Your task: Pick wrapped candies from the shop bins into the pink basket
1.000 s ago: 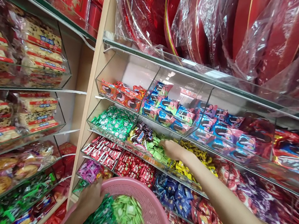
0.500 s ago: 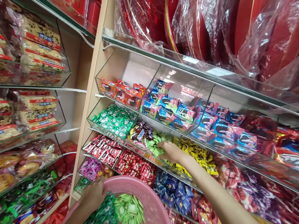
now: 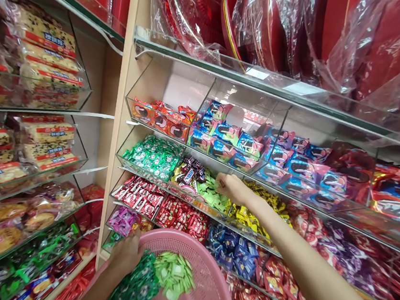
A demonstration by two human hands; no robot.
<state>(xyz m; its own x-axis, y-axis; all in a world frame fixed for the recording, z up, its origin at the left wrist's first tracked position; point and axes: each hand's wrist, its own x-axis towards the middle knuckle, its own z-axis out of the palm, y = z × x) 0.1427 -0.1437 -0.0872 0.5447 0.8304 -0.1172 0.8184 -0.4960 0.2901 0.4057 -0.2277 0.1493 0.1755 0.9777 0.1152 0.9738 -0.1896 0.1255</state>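
My right hand [image 3: 232, 189] reaches into a clear shelf bin of light green wrapped candies [image 3: 211, 193], fingers curled down among them. My left hand [image 3: 125, 256] grips the near left rim of a pink plastic basket [image 3: 206, 285] held below the shelves. Inside the basket lie a pile of light green candies [image 3: 173, 276] and dark green patterned candies [image 3: 137, 289]. Brown chocolate bars [image 3: 189, 173] share the bin to the left of my right hand.
Clear angled bins hold dark green candies [image 3: 153, 156], red wafer packs [image 3: 137, 197], blue and pink cookie packs [image 3: 247, 148] and yellow candies [image 3: 254, 214]. Red gift boxes in plastic [image 3: 307, 32] sit on the top shelf. Left shelves hold cake bars [image 3: 48, 51].
My right hand has stayed in the light green candy bin, shifting slightly. The view has tilted a little downward. The left hand keeps its hold on the basket.
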